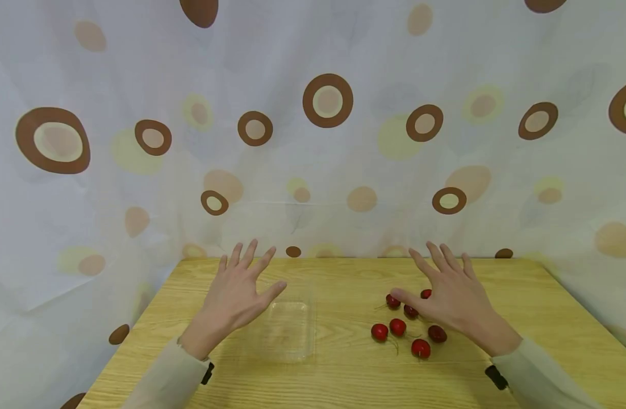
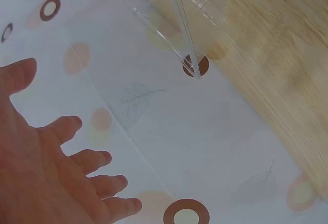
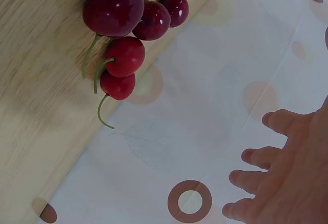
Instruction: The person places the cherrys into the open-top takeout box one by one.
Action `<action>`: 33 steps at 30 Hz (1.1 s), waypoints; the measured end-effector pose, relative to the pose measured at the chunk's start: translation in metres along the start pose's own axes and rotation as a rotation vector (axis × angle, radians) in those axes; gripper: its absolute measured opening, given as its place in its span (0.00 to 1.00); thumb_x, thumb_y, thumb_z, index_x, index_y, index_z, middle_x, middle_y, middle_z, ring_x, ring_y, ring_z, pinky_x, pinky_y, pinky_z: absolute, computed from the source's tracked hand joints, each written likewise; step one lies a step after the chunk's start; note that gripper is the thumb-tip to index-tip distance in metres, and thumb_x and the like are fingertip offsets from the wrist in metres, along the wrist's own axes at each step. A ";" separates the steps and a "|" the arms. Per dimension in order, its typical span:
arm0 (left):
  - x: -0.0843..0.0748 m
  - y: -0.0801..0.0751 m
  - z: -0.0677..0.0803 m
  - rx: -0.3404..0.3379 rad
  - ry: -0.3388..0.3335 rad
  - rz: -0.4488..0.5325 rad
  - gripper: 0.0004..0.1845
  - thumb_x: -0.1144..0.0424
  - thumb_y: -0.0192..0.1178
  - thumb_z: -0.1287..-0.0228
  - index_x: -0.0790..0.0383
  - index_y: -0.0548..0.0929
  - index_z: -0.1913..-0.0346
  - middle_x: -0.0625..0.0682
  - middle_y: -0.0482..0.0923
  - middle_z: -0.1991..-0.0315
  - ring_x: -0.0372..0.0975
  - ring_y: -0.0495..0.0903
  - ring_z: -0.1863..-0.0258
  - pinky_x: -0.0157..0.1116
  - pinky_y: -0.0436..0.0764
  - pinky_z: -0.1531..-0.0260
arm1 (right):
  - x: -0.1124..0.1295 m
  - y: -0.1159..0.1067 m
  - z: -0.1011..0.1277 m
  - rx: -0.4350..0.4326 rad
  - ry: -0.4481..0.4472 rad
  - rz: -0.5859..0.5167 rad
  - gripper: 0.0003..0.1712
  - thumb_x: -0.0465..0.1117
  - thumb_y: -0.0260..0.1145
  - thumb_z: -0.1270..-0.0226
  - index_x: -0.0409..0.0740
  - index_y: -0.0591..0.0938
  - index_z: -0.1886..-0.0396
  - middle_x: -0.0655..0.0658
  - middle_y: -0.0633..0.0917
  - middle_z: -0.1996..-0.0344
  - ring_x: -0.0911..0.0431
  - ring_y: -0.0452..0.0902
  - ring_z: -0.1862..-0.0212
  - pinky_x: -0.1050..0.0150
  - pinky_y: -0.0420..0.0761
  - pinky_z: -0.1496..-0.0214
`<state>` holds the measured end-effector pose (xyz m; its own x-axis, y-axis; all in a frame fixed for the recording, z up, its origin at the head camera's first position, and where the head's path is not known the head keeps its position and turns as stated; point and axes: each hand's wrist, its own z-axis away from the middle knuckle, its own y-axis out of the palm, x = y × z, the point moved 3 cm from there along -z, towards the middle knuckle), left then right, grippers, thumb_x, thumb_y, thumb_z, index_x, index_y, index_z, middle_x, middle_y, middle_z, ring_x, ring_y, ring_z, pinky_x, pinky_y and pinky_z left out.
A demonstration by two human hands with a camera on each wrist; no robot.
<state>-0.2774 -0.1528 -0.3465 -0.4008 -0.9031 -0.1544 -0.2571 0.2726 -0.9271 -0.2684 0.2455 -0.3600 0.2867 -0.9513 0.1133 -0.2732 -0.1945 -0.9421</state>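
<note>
Left hand (image 1: 236, 295): fingers spread, nothing grasped; held in air beside clear plastic box (image 1: 310, 329). Right hand (image 1: 458, 298): fingers spread, nothing grasped; held in air near cherries (image 1: 397, 326). Both grips released, so table (image 1: 343, 378) alone appears to support box and fruit. Box: left of centre. Cherries: loose group, right of centre; layout likely puts one item set within each hand's reach. Surface: pale wood grain. Room: white patterned cloth (image 1: 292, 51) behind far edge and at both sides.
</note>
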 end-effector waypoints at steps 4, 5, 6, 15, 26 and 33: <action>0.002 -0.001 0.004 -0.008 0.018 0.038 0.42 0.30 0.51 0.24 0.48 0.63 0.16 0.64 0.52 0.17 0.64 0.48 0.19 0.69 0.50 0.26 | -0.003 -0.001 0.003 -0.005 -0.005 -0.015 0.58 0.80 0.57 0.32 0.46 0.64 0.16 0.26 0.58 0.20 0.26 0.49 0.21 0.24 0.43 0.25; 0.002 -0.002 0.005 -0.007 0.021 0.050 0.42 0.31 0.52 0.24 0.48 0.63 0.16 0.64 0.52 0.17 0.64 0.48 0.19 0.69 0.50 0.26 | -0.003 -0.001 0.004 -0.007 -0.009 -0.021 0.58 0.79 0.57 0.32 0.46 0.64 0.16 0.25 0.59 0.20 0.26 0.50 0.21 0.24 0.42 0.25; 0.003 -0.002 0.007 -0.007 0.028 0.057 0.42 0.32 0.53 0.24 0.48 0.63 0.16 0.64 0.52 0.17 0.64 0.49 0.19 0.68 0.50 0.26 | -0.004 -0.001 0.004 -0.009 -0.013 -0.027 0.57 0.79 0.58 0.31 0.45 0.64 0.16 0.25 0.59 0.21 0.26 0.50 0.21 0.24 0.42 0.25; 0.011 0.000 0.021 0.061 0.111 0.152 0.42 0.33 0.55 0.24 0.50 0.63 0.16 0.61 0.50 0.16 0.60 0.49 0.18 0.66 0.53 0.25 | -0.006 -0.005 0.014 -0.031 -0.033 -0.075 0.57 0.76 0.61 0.31 0.41 0.66 0.18 0.22 0.61 0.23 0.25 0.55 0.23 0.25 0.49 0.26; 0.033 0.007 0.038 0.175 0.048 0.348 0.44 0.33 0.57 0.25 0.45 0.57 0.14 0.58 0.47 0.15 0.62 0.50 0.19 0.73 0.57 0.31 | -0.012 -0.011 0.026 -0.006 -0.014 -0.238 0.53 0.69 0.68 0.30 0.51 0.63 0.15 0.27 0.64 0.22 0.21 0.59 0.27 0.21 0.61 0.33; 0.050 0.021 0.054 0.306 0.044 0.551 0.50 0.41 0.66 0.27 0.55 0.51 0.13 0.64 0.50 0.17 0.64 0.55 0.21 0.68 0.60 0.29 | -0.028 -0.009 0.032 -0.023 -0.009 -0.388 0.46 0.60 0.73 0.30 0.47 0.70 0.19 0.32 0.73 0.26 0.28 0.70 0.31 0.27 0.74 0.41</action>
<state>-0.2547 -0.2101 -0.3918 -0.4398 -0.6411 -0.6290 0.2582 0.5805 -0.7722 -0.2443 0.2813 -0.3651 0.3807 -0.8039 0.4569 -0.1634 -0.5449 -0.8224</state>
